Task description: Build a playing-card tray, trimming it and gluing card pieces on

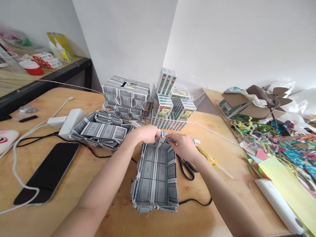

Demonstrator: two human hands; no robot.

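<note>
A long open box made of grey-patterned playing cards (155,171) lies on the table in front of me, one short end facing me. At its far end wall, my left hand (147,133) has its fingers closed on the card edge, the fingertips partly hidden. My right hand (183,144) pinches the same wall from the right, thumb bent inward. Black-handled scissors (188,168) lie under and beside my right wrist, close to a yellow tool (206,156), perhaps a glue gun.
Left of the box sits a card tray (103,130) holding folded card pieces. Behind it are a stacked card block (125,95) and boxed card decks (168,108). A phone (48,172) and cables lie left; coloured paper (283,177) and pipe cleaners (261,138) lie right.
</note>
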